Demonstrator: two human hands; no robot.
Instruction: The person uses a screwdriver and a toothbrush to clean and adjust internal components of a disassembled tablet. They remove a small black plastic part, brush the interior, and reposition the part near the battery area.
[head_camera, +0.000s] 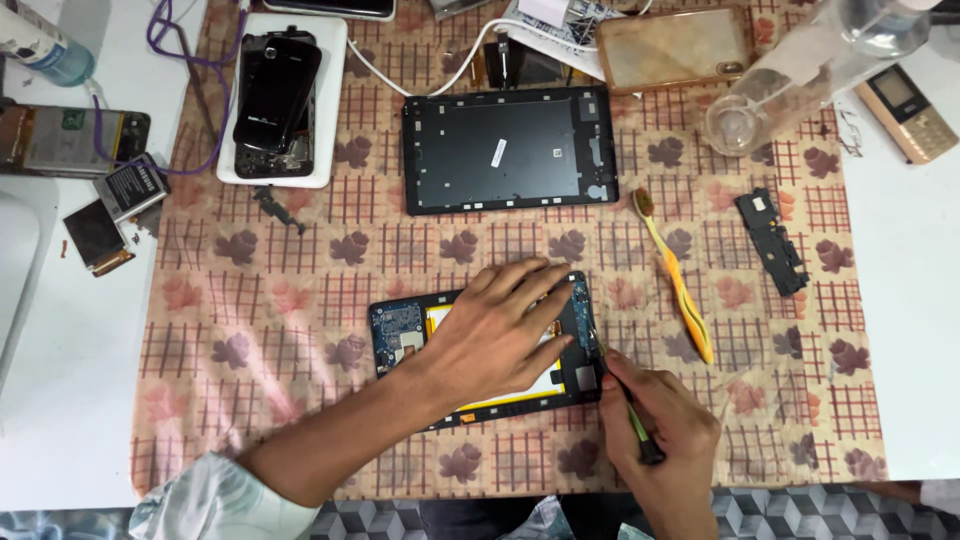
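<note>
Left hand flat on opened tablet, fingers spread. Right hand pinching green-handled screwdriver, tip at tablet's right edge. Orange toothbrush lying nearby on patterned cloth.

A white tabletop is covered across its middle by a beige checked cloth printed with brown leaves. Below its near edge, a floor patterned in grey cubes is seen. Even, soft light is cast throughout.
</note>
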